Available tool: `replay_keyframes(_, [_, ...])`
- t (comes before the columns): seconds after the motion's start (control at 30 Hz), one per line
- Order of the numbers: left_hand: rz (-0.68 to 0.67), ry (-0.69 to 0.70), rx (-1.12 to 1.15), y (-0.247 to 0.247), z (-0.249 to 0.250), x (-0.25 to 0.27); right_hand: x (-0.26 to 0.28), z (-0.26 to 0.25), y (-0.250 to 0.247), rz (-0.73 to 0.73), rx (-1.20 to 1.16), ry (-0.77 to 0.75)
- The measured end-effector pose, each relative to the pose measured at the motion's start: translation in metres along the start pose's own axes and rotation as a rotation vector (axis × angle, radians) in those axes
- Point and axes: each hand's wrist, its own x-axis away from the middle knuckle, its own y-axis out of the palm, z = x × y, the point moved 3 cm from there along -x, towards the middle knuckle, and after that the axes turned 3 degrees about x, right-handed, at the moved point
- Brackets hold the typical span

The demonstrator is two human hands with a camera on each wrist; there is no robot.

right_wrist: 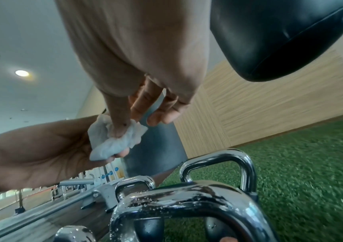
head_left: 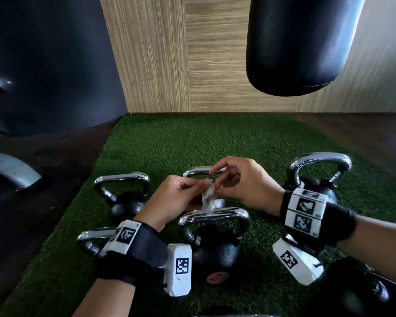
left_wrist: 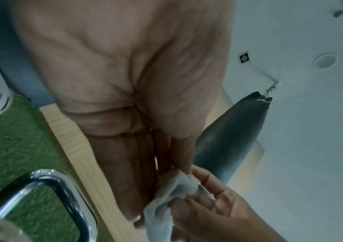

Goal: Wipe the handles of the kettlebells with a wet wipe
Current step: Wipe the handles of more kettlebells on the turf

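Note:
Several black kettlebells with chrome handles stand on the green turf point(head_left: 192, 143). My two hands meet above the front middle kettlebell point(head_left: 215, 250), just over its handle point(head_left: 215, 215), which carries water droplets point(right_wrist: 187, 199). A crumpled white wet wipe point(head_left: 208, 199) point(left_wrist: 172, 193) point(right_wrist: 114, 140) hangs between them. My left hand point(head_left: 199, 195) point(right_wrist: 42, 155) grips the wipe with curled fingers. My right hand point(head_left: 220, 188) point(right_wrist: 137, 114) pinches its top, the other fingers loosely spread. Another handle point(head_left: 201, 171) is partly hidden behind the hands.
More kettlebells stand at left point(head_left: 124, 193), front left point(head_left: 89, 239) and right point(head_left: 318, 170). A black punching bag point(head_left: 302, 42) hangs above the turf before a wooden wall point(head_left: 169, 65). A grey metal machine foot point(head_left: 12, 170) lies on the dark floor at left.

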Motion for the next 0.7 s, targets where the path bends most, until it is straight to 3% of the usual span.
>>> replay_keyframes(0.13, [-0.044, -0.01, 0.019, 0.003, -0.01, -0.003, 0.004, -0.003, 0.001, 0.149, 0.287, -0.078])
replay_keyframes(0.23, [-0.062, 0.014, -0.006, 0.002, -0.015, -0.003, 0.007, 0.018, -0.001, 0.072, 0.338, -0.041])
replay_keyframes(0.33, [0.083, 0.216, -0.353, -0.005, -0.013, -0.005, 0.016, 0.057, -0.005, 0.101, 0.16, 0.144])
replay_keyframes(0.4, [0.154, 0.378, -0.573, -0.002, -0.012, -0.004, 0.028, 0.092, -0.002, 0.162, 0.15, 0.39])
replay_keyframes(0.5, [0.11, 0.48, -0.72, 0.017, -0.021, -0.004, 0.047, 0.135, 0.022, -0.096, -0.068, 0.693])
replay_keyframes(0.6, [0.065, 0.523, -0.83, 0.033, -0.034, -0.002, 0.063, 0.152, 0.045, -0.242, -0.124, 0.722])
replay_keyframes(0.7, [0.102, 0.534, -0.876, 0.031, -0.04, 0.004, 0.071, 0.156, 0.063, -0.098, -0.175, 0.718])
